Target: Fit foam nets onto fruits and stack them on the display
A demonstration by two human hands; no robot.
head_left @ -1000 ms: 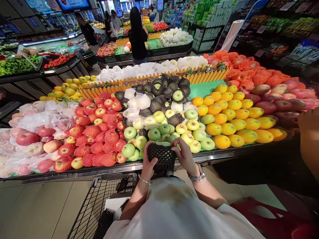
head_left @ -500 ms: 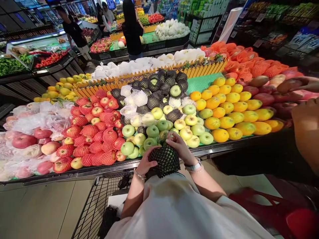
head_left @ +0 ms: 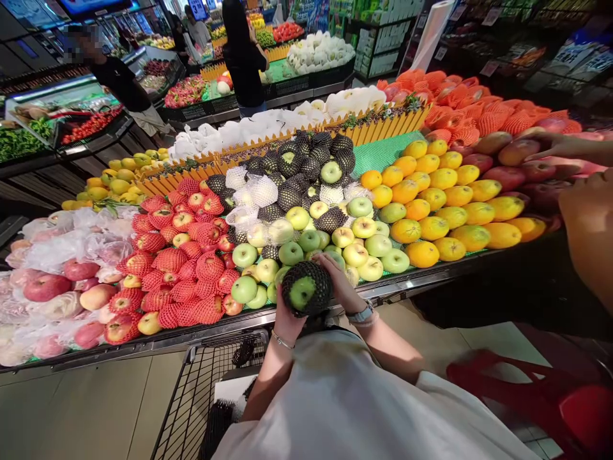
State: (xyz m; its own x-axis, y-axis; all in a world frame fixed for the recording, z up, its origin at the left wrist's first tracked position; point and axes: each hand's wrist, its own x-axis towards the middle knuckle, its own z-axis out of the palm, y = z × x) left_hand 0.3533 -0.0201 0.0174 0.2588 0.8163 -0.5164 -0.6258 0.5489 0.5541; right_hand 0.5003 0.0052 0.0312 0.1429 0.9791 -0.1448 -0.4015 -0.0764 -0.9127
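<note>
A green apple in a black foam net [head_left: 307, 289] is held up in front of my body, its bare green end facing me. My left hand [head_left: 288, 321] cups it from the left and below. My right hand [head_left: 339, 281] wraps its far right side, with the fingertips partly hidden behind the fruit. Just beyond my hands lie loose green apples [head_left: 290, 253], and a heap of black-netted apples [head_left: 292, 160] rises farther back. White-netted apples [head_left: 262, 190] sit among them.
Red-netted apples [head_left: 171, 260] lie to the left and yellow-orange mangoes [head_left: 472, 237] to the right. A metal display edge [head_left: 397, 285] runs before me. Below left stands a wire cart [head_left: 191, 390]. At right, another person's hand [head_left: 550, 145] touches reddish fruit; a red stool [head_left: 584, 415] stands behind.
The netted apple has turned so its open green end now faces me, and my hands have lifted it slightly. My right hand has moved from the net's top to its side.
</note>
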